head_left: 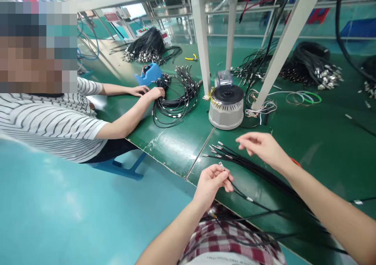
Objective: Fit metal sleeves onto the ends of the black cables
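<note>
My left hand [212, 182] is closed around the end of a black cable [239, 192], near the table's front edge. The cable's silver metal connector [221, 165] sticks up past the fingertips, and a white tag sits further down the cable. My right hand [263, 147] hovers over the table with loosely bent fingers, and I see nothing in them. Beneath it lies a bundle of black cables [249, 164], with metal connector ends pointing left. More cable lengths trail over my lap and the table edge.
A round grey device with a black top [226, 110] stands beyond my hands, by white frame legs [201, 42]. At left, a co-worker's hands touch coiled black cables [179, 100] near a blue tape dispenser [149, 74]. Further cable piles [148, 45] and yellow-handled pliers [191, 57] lie behind.
</note>
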{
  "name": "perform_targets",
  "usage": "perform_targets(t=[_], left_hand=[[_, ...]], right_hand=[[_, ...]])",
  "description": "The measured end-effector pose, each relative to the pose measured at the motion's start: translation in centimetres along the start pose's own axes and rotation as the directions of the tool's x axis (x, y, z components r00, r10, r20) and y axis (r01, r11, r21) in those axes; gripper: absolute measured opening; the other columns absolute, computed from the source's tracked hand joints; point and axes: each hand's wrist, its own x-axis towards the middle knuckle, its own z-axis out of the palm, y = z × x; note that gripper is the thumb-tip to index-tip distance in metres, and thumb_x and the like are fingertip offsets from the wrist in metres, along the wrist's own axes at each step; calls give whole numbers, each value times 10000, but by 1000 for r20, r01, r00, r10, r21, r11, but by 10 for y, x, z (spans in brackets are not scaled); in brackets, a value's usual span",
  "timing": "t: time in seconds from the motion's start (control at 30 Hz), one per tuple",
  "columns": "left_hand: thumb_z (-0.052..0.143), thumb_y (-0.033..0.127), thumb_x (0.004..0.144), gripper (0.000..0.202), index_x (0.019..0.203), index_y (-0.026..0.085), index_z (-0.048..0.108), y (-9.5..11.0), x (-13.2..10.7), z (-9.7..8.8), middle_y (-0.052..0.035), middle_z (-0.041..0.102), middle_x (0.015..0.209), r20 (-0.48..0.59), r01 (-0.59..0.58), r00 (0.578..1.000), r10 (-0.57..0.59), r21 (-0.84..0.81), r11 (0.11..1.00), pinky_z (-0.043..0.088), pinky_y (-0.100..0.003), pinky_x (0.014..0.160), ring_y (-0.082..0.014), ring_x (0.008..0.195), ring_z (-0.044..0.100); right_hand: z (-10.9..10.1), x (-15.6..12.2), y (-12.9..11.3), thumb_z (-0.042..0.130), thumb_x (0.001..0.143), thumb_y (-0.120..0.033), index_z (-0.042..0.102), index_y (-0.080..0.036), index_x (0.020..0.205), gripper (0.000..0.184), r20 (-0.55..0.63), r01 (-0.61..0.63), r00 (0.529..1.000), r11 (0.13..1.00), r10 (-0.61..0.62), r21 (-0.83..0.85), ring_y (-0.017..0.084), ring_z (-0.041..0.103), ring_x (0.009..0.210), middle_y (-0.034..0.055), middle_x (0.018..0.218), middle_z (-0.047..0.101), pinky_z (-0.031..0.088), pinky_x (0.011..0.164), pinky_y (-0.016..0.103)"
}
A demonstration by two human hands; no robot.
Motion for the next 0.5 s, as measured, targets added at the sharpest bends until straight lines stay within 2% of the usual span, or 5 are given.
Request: perform_targets(t=[0.1, 0.23, 0.33, 0.5], left_hand=[[691, 305, 884, 307, 912, 94, 469, -7, 4, -5, -125, 660, 829, 9, -26, 1000, 25, 50, 998, 467, -254, 533, -177, 582, 650], [691, 303, 879, 304, 906, 104, 462, -7, 4, -8, -113, 658, 818, 13, -41, 999, 41, 63, 997, 457, -247, 523, -169, 569, 643], [691, 299, 877, 301, 910, 107, 462, -6, 3, -10, -113, 658, 818, 24, -48, 999, 47, 57, 997, 448, -244, 518, -166, 563, 640], [690, 295, 877, 302, 911, 117, 448, -5, 4, -13, -108, 660, 823, 42, -60, 997, 58, 35, 998, 451, -249, 526, -166, 568, 643]], right_hand=[[5, 50, -20, 766, 805, -379, 726, -92, 1033, 369, -87, -31, 994, 944, 63, 328, 34, 485, 587, 79, 855, 676, 382, 524, 135], [24, 100, -42, 700, 874, -340, 700, -85, 1056, 314, -63, -110, 985, 858, 163, 502, 25, 493, 579, 93, 877, 662, 360, 472, 115], [37, 117, -54, 647, 915, -399, 683, -79, 1037, 345, -31, -152, 978, 800, 208, 580, 20, 499, 566, 82, 855, 642, 373, 454, 111], [48, 125, -60, 661, 890, -465, 674, -59, 998, 419, -15, -197, 963, 743, 268, 640, 28, 521, 538, 69, 804, 624, 377, 416, 112]])
